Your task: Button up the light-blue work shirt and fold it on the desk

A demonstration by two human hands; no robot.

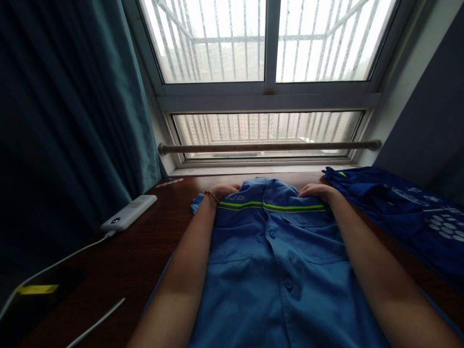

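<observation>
A blue button-up work shirt (275, 261) with a yellow-green reflective stripe lies front-up on a dark wooden table (137, 251). My left hand (223, 189), a beaded bracelet at its wrist, rests on the shirt's left shoulder near the collar, fingers curled over the cloth. My right hand (316, 192) lies on the right shoulder, fingers bent down onto the fabric. Both forearms stretch along the shirt's sides. Whether either hand pinches the cloth is hard to see.
A white power bank (128, 212) with a white cable (61, 261) lies at the left. A darker blue garment (398, 208) is piled at the right. A dark object with a yellow label (38, 290) sits front left. Teal curtain (72, 106) left, window (266, 72) with a rail (268, 146) ahead.
</observation>
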